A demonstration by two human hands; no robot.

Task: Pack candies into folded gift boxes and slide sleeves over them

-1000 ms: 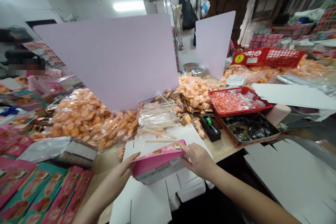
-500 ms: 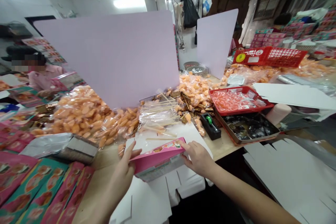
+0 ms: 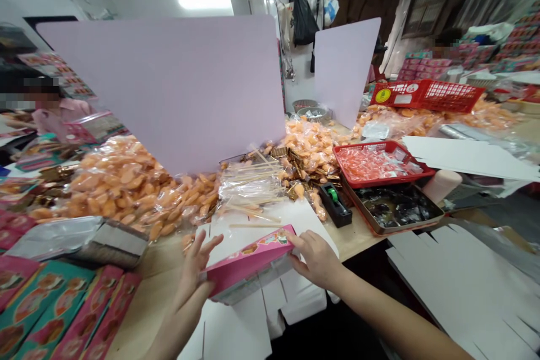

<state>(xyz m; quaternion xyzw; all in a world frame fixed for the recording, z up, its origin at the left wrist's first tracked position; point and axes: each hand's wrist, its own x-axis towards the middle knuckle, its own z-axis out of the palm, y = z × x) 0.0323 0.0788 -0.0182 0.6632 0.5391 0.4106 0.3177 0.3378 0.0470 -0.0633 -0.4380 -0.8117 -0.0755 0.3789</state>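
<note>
Reporting from beside the bench: a pink carton (image 3: 248, 264) is lying tilted between a person's two hands, its long axis running from about 8 o'clock up to 2 o'clock as measured from the person's chest. The right hand (image 3: 316, 259) is the nearer, with its fingers (image 3: 297, 242) curling over the carton's upper end and holding it. The left hand (image 3: 194, 275) is standing open at the lower end, fingers spreading upward; it is sitting just beside the carton, though I cannot tell whether it is touching. A white cardboard sheet (image 3: 236, 323) is lying folded and slotted under the carton at 6 o'clock.

Around the work, bags of orange sweets (image 3: 126, 191) are heaping up at 10 o'clock, and a clear bag of wooden sticks (image 3: 251, 185) is lying at 12 o'clock. A tape dispenser (image 3: 333, 205) is sitting at 1 o'clock, with a red basket (image 3: 382, 160) and a metal tray (image 3: 394, 211) at 2 o'clock. Stacked pink and green boxes (image 3: 54, 309) are filling the bench at 8 o'clock. Lilac boards (image 3: 169, 90) are standing upright beyond. One co-worker (image 3: 50, 107) is sitting at 10 o'clock, and another (image 3: 442, 48) is sitting far off at 1 o'clock.
</note>
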